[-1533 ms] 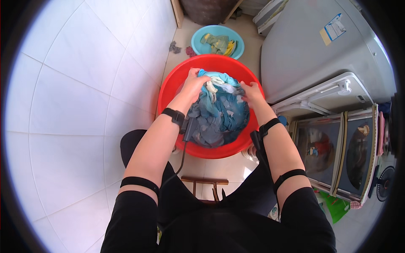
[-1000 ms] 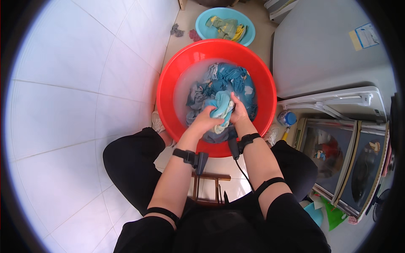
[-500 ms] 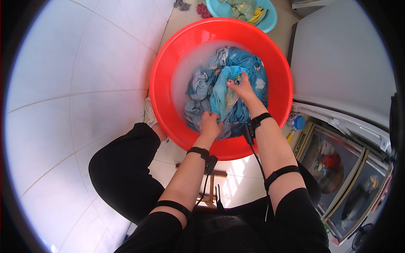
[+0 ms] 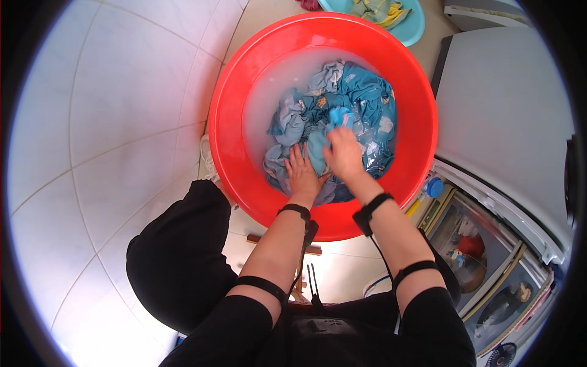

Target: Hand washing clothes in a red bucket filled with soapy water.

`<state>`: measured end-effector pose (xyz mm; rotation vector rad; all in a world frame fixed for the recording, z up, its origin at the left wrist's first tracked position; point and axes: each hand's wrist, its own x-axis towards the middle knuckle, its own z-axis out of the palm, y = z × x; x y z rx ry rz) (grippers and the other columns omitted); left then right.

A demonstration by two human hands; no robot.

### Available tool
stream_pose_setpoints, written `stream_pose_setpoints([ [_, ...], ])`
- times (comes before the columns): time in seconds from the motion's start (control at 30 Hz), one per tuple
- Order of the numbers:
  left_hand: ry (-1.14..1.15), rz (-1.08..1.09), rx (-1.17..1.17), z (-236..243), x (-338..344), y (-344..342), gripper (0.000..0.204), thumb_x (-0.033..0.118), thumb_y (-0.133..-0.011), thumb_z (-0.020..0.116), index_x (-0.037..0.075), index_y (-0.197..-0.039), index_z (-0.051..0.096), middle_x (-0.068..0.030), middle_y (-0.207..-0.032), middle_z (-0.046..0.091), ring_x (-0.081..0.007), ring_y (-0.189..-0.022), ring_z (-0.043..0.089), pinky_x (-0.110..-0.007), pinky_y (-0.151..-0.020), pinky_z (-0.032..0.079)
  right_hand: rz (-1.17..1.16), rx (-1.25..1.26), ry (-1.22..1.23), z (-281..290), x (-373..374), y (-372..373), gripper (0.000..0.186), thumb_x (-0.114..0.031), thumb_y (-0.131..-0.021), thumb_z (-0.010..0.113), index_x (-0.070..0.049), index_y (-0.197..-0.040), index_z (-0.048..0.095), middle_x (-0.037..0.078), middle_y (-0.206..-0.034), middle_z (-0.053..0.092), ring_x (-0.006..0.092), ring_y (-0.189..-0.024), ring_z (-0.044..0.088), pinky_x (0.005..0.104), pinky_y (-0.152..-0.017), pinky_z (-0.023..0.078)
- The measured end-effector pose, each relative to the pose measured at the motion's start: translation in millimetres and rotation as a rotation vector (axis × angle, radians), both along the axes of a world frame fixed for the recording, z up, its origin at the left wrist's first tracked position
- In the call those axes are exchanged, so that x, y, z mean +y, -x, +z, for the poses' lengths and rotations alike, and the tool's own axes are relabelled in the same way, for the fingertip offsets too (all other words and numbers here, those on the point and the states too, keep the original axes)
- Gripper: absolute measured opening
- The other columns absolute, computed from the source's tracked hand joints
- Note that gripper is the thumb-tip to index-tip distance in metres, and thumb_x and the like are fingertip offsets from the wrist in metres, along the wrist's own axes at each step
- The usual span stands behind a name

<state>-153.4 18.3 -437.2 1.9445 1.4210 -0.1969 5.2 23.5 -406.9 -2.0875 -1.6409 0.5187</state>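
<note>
A large red basin holds cloudy water and a heap of wet clothes. Among them are grey-blue cloth on the left and teal printed cloth on the right and far side. My left hand lies with spread fingers on the near left of the heap, against a light blue garment. Just to its right, my right hand is closed on that garment, and a brighter blue bunch of it shows beyond the fingers. The right fingertips are partly hidden and slightly blurred.
Beyond the basin stands a light blue basin with green and yellow clothes. White tiled wall rises on the left. At right are a grey-white appliance, a blue-capped bottle and a glass-fronted cabinet. A wooden stool shows below.
The right hand has come nearer and left, dragging the light blue garment off the teal cloth. The left hand has flattened and spread on the heap. The view has shifted slightly.
</note>
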Motion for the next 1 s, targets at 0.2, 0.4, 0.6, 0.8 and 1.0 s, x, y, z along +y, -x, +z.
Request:
stream_pose_setpoints([
  [0.2, -0.380, -0.079, 0.191, -61.9, -8.5, 8.6, 0.104, 0.036, -0.075, 0.084, 0.007, -0.158, 0.030, -0.0192, -0.165, 0.020, -0.0366, -0.153, 0.017, -0.056, -0.123, 0.014, 0.107, -0.206, 0.087, -35.3, -6.2, 34.7, 0.029, -0.034, -0.076, 0.078, -0.011, -0.085, 0.063, 0.012, -0.097, 0.061, 0.0362, -0.094, 0.061, 0.0451, -0.074, 0.054],
  [0.4, 0.006, -0.011, 0.056, -13.1, 4.5, -13.0, 0.112, 0.045, -0.073, 0.085, 0.006, -0.158, 0.023, -0.0217, -0.162, 0.021, -0.0401, -0.152, 0.016, -0.059, -0.122, 0.013, -0.098, -0.106, 0.224, -73.6, 36.5, 1.7, 0.016, -0.028, -0.085, 0.071, -0.014, -0.092, 0.068, 0.012, -0.100, 0.063, 0.0375, -0.097, 0.065, 0.0450, -0.077, 0.056],
  [0.6, 0.088, 0.016, 0.063, -13.8, -1.8, -5.2, 0.109, 0.048, -0.077, 0.082, 0.004, -0.159, 0.023, -0.0219, -0.162, 0.021, -0.0393, -0.153, 0.015, -0.059, -0.122, 0.013, -0.371, 0.281, 0.168, -23.4, 8.9, 7.5, 0.020, -0.024, -0.086, 0.071, -0.017, -0.105, 0.070, 0.018, -0.119, 0.056, 0.0377, -0.106, 0.062, 0.0458, -0.083, 0.055],
  [0.8, -0.306, -0.058, 0.101, -56.1, -20.3, 12.5, 0.115, 0.044, -0.072, 0.085, 0.009, -0.161, 0.021, -0.0201, -0.165, 0.019, -0.0371, -0.154, 0.015, -0.058, -0.123, 0.012, 0.146, -0.158, 0.147, -4.9, -22.0, 45.3, 0.022, -0.027, -0.082, 0.070, -0.019, -0.103, 0.071, 0.014, -0.109, 0.060, 0.0364, -0.101, 0.064, 0.0449, -0.074, 0.056],
  [1.0, 0.072, 0.022, 0.060, -15.2, -7.5, -8.6, 0.116, 0.055, -0.072, 0.083, 0.008, -0.160, 0.024, -0.0224, -0.163, 0.020, -0.0399, -0.153, 0.015, -0.059, -0.122, 0.013, -0.135, -0.168, 0.357, -63.3, 39.6, 10.3, 0.017, -0.032, -0.089, 0.066, -0.019, -0.097, 0.072, 0.013, -0.106, 0.065, 0.0370, -0.092, 0.067, 0.0455, -0.072, 0.056],
])
